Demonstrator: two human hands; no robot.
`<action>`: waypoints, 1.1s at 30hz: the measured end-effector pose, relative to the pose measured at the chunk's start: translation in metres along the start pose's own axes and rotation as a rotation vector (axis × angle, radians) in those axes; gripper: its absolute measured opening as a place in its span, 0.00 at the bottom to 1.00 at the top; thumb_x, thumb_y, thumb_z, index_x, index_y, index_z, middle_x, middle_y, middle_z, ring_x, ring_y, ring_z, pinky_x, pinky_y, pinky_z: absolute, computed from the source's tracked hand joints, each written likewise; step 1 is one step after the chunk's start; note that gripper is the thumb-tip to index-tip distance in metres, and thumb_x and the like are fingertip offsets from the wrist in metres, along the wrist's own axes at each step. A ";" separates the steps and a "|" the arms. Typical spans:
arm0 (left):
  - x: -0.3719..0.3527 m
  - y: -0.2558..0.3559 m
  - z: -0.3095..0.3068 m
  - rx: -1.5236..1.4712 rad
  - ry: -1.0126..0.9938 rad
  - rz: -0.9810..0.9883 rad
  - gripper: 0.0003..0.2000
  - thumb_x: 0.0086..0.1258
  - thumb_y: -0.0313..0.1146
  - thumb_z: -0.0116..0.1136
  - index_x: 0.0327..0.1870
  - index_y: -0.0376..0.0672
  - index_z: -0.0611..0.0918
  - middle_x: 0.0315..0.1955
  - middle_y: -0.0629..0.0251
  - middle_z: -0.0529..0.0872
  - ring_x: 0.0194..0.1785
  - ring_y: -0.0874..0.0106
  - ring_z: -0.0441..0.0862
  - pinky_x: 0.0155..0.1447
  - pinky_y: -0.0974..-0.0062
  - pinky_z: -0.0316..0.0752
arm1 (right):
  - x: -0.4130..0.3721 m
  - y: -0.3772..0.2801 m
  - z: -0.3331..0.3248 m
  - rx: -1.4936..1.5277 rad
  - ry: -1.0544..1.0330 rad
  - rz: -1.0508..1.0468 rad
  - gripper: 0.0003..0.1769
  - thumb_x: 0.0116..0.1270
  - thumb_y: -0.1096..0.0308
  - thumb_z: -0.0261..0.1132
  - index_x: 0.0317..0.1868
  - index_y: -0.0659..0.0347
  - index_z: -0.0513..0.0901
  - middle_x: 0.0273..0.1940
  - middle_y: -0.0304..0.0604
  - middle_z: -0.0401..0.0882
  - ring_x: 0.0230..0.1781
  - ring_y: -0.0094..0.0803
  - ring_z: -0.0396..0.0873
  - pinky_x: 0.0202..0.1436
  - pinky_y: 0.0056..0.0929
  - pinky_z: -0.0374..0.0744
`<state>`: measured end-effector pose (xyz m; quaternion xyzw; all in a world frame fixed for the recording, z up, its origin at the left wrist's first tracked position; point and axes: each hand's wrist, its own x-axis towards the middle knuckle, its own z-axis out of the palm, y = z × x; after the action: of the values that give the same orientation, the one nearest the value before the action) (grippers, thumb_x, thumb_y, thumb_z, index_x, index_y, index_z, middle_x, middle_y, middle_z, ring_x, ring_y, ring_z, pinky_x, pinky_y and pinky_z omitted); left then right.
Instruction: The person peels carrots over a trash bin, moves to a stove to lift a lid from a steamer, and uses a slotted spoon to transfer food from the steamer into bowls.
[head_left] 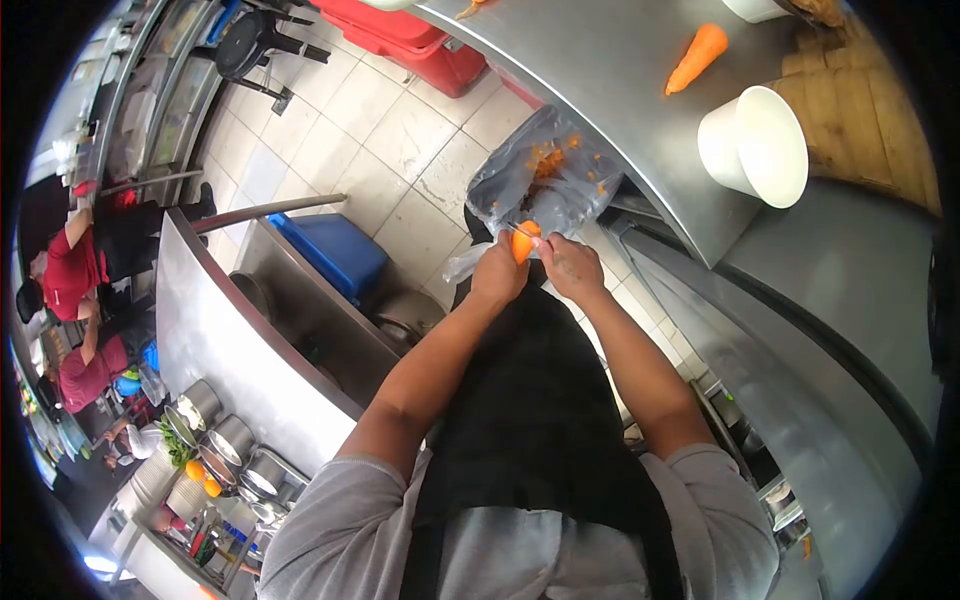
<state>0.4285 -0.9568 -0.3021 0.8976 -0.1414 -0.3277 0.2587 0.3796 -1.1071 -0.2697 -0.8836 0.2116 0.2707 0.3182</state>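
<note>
Over the open bag: the left hand point(500, 271) is closed around a peeled-looking carrot point(525, 241), held low in front of the black apron point(545, 400).
Right hand: the right hand point(573, 268) is partly curled, its thumb at the carrot's right side; its grip is hidden, so I cannot tell how far it is closed. A thin tool point(516, 229) shows at the carrot, too small to identify.
Plastic bag: the clear bag point(580, 192) gapes just beyond the hands, orange scraps point(547, 160) inside.
Right counter: the steel counter point(640, 110) has its long edge close to the bag's right side, limiting room that way. A second carrot point(697, 58) lies a little in from this edge; white tubs point(730, 150) stand near the corner, touching or close to the brown slatted mat point(850, 110).
Left table: the steel table point(250, 345) ends well apart from the hands, with a blue bin point(330, 255) by its far side.
Floor: bare tiles point(400, 150) give open room left of the bag, up to the red bin point(410, 45) at the far side.
</note>
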 end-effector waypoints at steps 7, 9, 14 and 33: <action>-0.004 0.012 -0.020 0.129 0.022 -0.043 0.18 0.64 0.35 0.60 0.50 0.38 0.71 0.32 0.42 0.85 0.38 0.46 0.84 0.42 0.50 0.77 | 0.004 0.009 -0.001 0.056 0.047 0.007 0.33 0.75 0.42 0.40 0.43 0.64 0.80 0.41 0.60 0.83 0.45 0.58 0.80 0.52 0.52 0.75; -0.003 0.010 -0.019 0.141 0.029 -0.022 0.17 0.64 0.35 0.60 0.50 0.38 0.71 0.33 0.43 0.85 0.38 0.46 0.84 0.42 0.50 0.77 | 0.006 0.012 0.003 -0.009 0.046 -0.011 0.34 0.75 0.41 0.40 0.42 0.65 0.80 0.40 0.60 0.83 0.45 0.58 0.80 0.52 0.51 0.75; -0.005 0.018 -0.033 0.094 0.106 0.029 0.19 0.62 0.31 0.59 0.53 0.39 0.70 0.32 0.45 0.85 0.36 0.46 0.84 0.41 0.51 0.77 | 0.013 0.024 0.011 0.062 0.124 0.048 0.33 0.76 0.43 0.40 0.40 0.65 0.80 0.40 0.63 0.81 0.44 0.60 0.79 0.50 0.54 0.75; 0.176 0.230 -0.211 -0.069 0.466 0.400 0.26 0.56 0.33 0.67 0.55 0.35 0.75 0.46 0.44 0.83 0.54 0.51 0.80 0.57 0.59 0.74 | -0.061 0.056 0.039 0.280 0.118 0.120 0.31 0.74 0.39 0.44 0.40 0.60 0.80 0.35 0.55 0.84 0.41 0.56 0.82 0.47 0.49 0.77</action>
<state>0.6798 -1.1427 -0.1277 0.8937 -0.2410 -0.0603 0.3736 0.2888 -1.1079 -0.2830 -0.8307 0.3182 0.2047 0.4083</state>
